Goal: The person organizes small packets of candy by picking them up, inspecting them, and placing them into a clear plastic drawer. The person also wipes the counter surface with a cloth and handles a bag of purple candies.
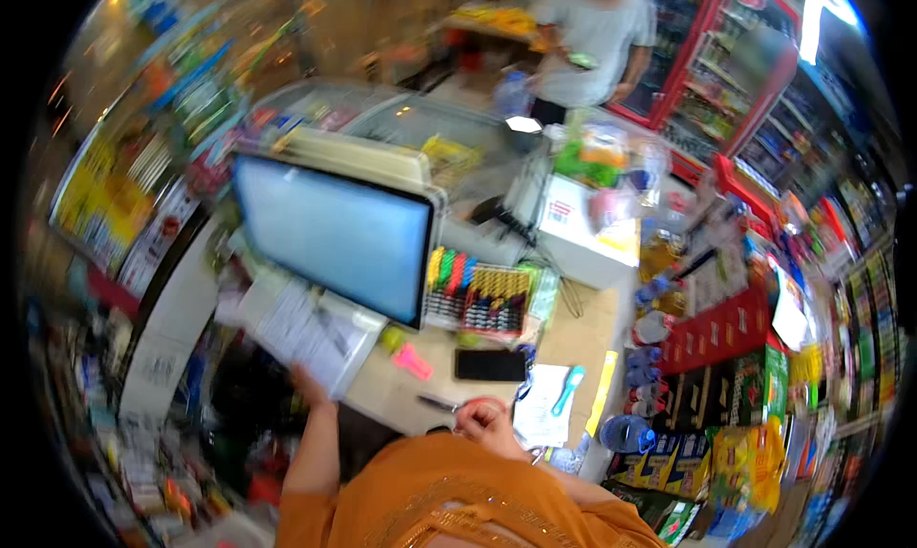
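Note:
My left hand (pixel 309 388) is at the lower edge of an open notebook (pixel 304 326) with written pages; blur hides whether its fingers grip the paper. Close to my body, my right hand (pixel 481 425) has its fingers curled. It overlaps the red handle of a pair of scissors (pixel 438 403) whose dark blade points left, and I cannot tell if it holds them. Just above that hand lies a black smartphone (pixel 490 365). White papers (pixel 542 412) are to its right, with a turquoise-handled tool (pixel 568 390) on top. A pink plastic item (pixel 412 362) rests between the notebook and the phone.
A large monitor (pixel 333 236) stands beyond the notebook. Right of it is a rack of small coloured goods (pixel 483 290), then a white box (pixel 584 247). Bottles and packed shelves line the right. Across the counter stands a person in a white shirt (pixel 594 39), holding something green.

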`<state>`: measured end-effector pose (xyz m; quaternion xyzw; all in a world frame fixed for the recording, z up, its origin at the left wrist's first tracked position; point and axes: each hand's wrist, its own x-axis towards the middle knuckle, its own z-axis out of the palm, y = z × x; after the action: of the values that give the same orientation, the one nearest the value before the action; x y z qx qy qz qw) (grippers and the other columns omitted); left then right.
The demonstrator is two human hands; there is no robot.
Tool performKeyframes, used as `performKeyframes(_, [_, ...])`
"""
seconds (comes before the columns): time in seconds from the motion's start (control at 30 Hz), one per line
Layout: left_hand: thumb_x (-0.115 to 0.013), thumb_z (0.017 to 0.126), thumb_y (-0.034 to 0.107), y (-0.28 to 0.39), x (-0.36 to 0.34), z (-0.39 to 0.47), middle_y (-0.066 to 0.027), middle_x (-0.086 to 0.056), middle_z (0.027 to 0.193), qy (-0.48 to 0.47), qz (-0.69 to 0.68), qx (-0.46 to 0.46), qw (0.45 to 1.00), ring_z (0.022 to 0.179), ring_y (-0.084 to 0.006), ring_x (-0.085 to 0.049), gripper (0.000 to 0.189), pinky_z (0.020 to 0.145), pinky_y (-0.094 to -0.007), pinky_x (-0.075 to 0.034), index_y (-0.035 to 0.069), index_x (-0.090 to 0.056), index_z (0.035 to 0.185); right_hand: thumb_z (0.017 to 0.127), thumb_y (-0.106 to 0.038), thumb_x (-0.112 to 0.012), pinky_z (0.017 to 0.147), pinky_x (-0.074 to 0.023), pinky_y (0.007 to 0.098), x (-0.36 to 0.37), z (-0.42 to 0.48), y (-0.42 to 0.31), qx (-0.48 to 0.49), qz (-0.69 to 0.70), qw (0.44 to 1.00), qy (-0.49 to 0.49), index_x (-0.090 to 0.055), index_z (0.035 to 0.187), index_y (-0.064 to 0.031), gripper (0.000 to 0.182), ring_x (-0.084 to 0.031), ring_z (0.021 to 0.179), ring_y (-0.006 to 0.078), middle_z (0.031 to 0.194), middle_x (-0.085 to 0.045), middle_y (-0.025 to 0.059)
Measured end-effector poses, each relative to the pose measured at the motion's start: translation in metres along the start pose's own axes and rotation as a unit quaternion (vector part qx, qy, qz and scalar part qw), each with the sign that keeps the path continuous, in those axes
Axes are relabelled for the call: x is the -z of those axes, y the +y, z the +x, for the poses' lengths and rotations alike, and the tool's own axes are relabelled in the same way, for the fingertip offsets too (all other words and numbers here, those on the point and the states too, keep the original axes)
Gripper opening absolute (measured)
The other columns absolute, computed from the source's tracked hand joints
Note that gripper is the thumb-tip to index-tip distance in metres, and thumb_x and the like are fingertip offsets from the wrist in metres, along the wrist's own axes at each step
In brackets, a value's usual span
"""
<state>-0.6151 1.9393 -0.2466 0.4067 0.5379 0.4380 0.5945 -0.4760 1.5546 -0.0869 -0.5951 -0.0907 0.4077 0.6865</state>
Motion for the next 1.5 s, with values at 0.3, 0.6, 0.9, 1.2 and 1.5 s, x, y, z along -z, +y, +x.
performKeyframes(0.3, [-0.055, 0.097, 0.037, 0.005, 0.032, -0.115, -0.0049, -0.057, 0.113, 0.006, -0.008, 0.164, 0.986, 0.085, -0.0144, -0.055, 0.058, 0.068, -0.0314, -0.045, 0.011, -0.031, 0.143, 0.093, -0.007, -0.060, 0.055, -0.0431, 0.0189, -0.002, -0.009, -0.018, -0.012, 0.005, 0.999, 0.031, -0.062, 0.099, -0.0030, 0.007, -0.057, 0.064, 0.0058, 0.082, -0.066, 0.0039])
performKeyframes(0.6, [-0.063, 0.089, 0.013, -0.014, 0.077, -0.141, -0.0091, -0.054, 0.113, -0.027, 0.082, 0.111, 0.990, 0.091, -0.0191, -0.056, 0.069, 0.077, -0.0336, -0.048, 0.007, -0.023, 0.146, 0.091, -0.007, -0.062, 0.050, -0.0398, 0.0199, -0.011, 0.000, -0.016, -0.053, -0.050, 0.997, -0.018, -0.063, 0.095, -0.0035, 0.005, -0.052, 0.056, 0.0061, 0.077, -0.066, 0.0028])
performKeyframes(0.9, [-0.074, 0.081, 0.036, 0.064, 0.024, -0.122, -0.0245, -0.012, 0.153, -0.115, 0.449, -0.325, 0.825, 0.139, -0.0419, -0.019, 0.096, 0.110, -0.0532, -0.021, 0.007, -0.014, 0.151, 0.088, -0.011, -0.065, 0.055, -0.0436, 0.0224, 0.025, 0.027, 0.048, -0.080, -0.146, 0.986, -0.023, -0.065, 0.096, -0.0001, 0.014, -0.055, 0.061, 0.0088, 0.078, -0.066, 0.0039])
performKeyframes(1.2, [-0.058, 0.091, 0.044, 0.120, -0.022, -0.120, -0.0144, 0.010, 0.159, -0.263, 0.634, -0.187, 0.703, 0.146, -0.0381, 0.011, 0.085, 0.113, -0.0586, -0.002, 0.020, -0.007, 0.154, 0.087, -0.015, -0.067, 0.065, -0.0500, 0.0265, 0.056, 0.022, 0.084, -0.088, -0.269, 0.959, 0.027, -0.066, 0.097, 0.0038, 0.022, -0.061, 0.071, 0.0119, 0.082, -0.068, 0.0076])
performKeyframes(1.5, [-0.051, 0.096, 0.040, 0.130, -0.027, -0.123, -0.0116, 0.014, 0.159, -0.278, 0.669, -0.160, 0.671, 0.145, -0.0356, 0.015, 0.075, 0.114, -0.0576, -0.008, 0.025, -0.007, 0.155, 0.087, -0.018, -0.066, 0.060, -0.0483, 0.0264, 0.046, 0.017, 0.084, -0.086, -0.250, 0.961, 0.081, -0.066, 0.090, 0.0031, 0.021, -0.059, 0.066, 0.0110, 0.075, -0.066, 0.0051])
